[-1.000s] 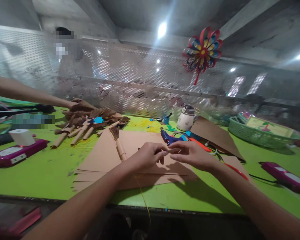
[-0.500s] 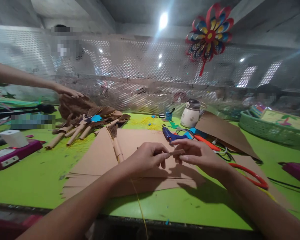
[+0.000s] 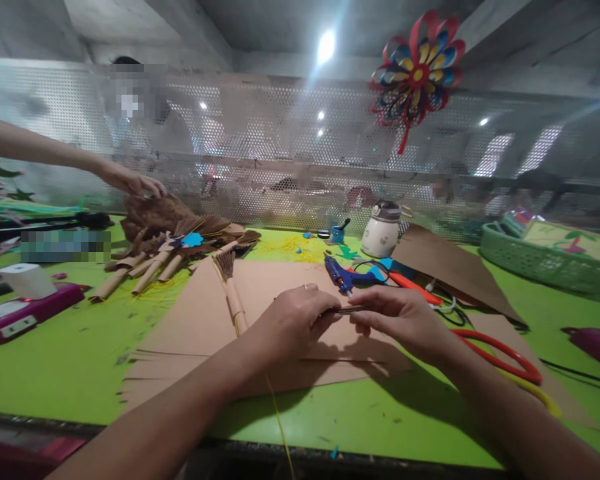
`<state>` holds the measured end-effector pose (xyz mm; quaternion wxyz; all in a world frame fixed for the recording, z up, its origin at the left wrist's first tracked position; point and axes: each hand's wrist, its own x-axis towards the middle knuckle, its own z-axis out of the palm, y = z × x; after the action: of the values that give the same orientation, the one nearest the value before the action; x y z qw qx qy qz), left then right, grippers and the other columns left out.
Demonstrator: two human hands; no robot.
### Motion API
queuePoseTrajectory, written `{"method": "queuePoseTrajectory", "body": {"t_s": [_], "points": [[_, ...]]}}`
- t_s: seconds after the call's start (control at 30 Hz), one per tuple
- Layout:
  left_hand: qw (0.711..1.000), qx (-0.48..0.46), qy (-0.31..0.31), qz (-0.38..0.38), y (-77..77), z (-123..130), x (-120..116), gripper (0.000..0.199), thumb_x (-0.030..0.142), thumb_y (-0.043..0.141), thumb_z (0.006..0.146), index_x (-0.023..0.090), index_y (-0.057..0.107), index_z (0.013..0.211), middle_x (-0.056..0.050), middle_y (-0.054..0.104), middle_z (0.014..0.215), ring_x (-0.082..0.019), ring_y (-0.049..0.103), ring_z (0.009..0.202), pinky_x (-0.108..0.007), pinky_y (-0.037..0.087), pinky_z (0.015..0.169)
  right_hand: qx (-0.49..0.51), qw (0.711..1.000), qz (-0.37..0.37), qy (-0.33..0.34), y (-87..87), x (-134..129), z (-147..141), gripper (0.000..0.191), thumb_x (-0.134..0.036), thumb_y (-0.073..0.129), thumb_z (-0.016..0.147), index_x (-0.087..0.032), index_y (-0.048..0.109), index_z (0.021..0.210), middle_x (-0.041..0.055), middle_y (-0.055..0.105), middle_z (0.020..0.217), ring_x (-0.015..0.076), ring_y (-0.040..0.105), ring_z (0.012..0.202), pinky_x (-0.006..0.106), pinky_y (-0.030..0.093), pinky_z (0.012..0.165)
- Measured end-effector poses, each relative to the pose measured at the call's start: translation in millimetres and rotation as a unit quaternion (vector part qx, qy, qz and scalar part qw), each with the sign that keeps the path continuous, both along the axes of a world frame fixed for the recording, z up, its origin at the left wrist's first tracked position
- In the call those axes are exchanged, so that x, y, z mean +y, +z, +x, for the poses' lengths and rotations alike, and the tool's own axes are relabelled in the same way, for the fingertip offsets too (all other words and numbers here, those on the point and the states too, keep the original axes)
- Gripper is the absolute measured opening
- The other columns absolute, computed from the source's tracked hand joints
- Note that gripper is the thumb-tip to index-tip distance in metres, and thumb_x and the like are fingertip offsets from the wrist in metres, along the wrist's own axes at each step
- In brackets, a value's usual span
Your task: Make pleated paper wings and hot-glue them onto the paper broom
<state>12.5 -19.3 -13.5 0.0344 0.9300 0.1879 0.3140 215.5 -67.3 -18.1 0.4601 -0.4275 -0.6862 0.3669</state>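
Observation:
My left hand [image 3: 303,317] and my right hand [image 3: 405,319] pinch a narrow folded strip of brown paper [image 3: 347,309] between them, one at either end. Below them lie stacked sheets of brown kraft paper [image 3: 275,277]. A small rolled-paper broom [image 3: 234,297] with fringed bristles rests on the stack, left of my left hand, its lower end hidden by my forearm. Just beyond my fingers is a blue hot glue gun [image 3: 347,273]. Scissors with red and yellow handles [image 3: 505,353] lie by my right forearm.
Another person's hand [image 3: 133,180] touches crumpled brown material [image 3: 155,213] beside several paper brooms [image 3: 153,267]. A white bottle [image 3: 381,230] stands behind the glue gun. A green basket [image 3: 545,260] is at right, a purple power strip [image 3: 35,310] at left. A flower ornament [image 3: 420,77] hangs above.
The strip has turned edge-on between my fingers, and my left hand has closed further over its end. The other person's hand has shifted slightly on the crumpled brown material.

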Motion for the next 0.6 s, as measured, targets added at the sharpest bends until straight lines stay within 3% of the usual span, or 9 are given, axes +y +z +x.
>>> {"method": "queuePoseTrajectory", "body": {"t_s": [0.2, 0.37, 0.6], "points": [[0.999, 0.003, 0.005, 0.043, -2.0, -1.1, 1.2, 0.021, 0.025, 0.041, 0.091, 0.016, 0.060, 0.093, -0.004, 0.062, 0.075, -0.014, 0.052, 0.071, -0.026, 0.041, 0.063, -0.060, 0.996, 0.071, -0.010, 2.9, -2.9, 1.5, 0.020, -0.029, 0.065, 0.076, -0.019, 0.067, 0.093, 0.0018, 0.067, 0.067, 0.0135, 0.062, 0.055, 0.027, 0.054, 0.054], [0.998, 0.020, 0.009, 0.059, 0.4, -2.6, -0.2, 0.024, 0.026, 0.038, 0.093, 0.014, 0.059, 0.095, -0.005, 0.061, 0.075, -0.015, 0.051, 0.071, -0.027, 0.040, 0.063, -0.192, 0.951, 0.228, -0.086, 4.0, -2.4, 4.1, 0.015, -0.027, 0.066, 0.076, -0.021, 0.070, 0.089, 0.0049, 0.073, 0.081, 0.0178, 0.067, 0.068, 0.029, 0.054, 0.060], [0.997, 0.041, 0.016, 0.070, 2.0, -3.3, -1.0, 0.026, 0.024, 0.037, 0.093, 0.013, 0.060, 0.092, -0.006, 0.061, 0.074, -0.015, 0.050, 0.069, -0.028, 0.040, 0.061, -0.248, 0.921, 0.286, -0.089, 4.8, -2.8, 4.8, 0.013, -0.026, 0.060, 0.080, -0.022, 0.070, 0.089, 0.0037, 0.073, 0.077, 0.0161, 0.067, 0.064, 0.027, 0.052, 0.058]]}}
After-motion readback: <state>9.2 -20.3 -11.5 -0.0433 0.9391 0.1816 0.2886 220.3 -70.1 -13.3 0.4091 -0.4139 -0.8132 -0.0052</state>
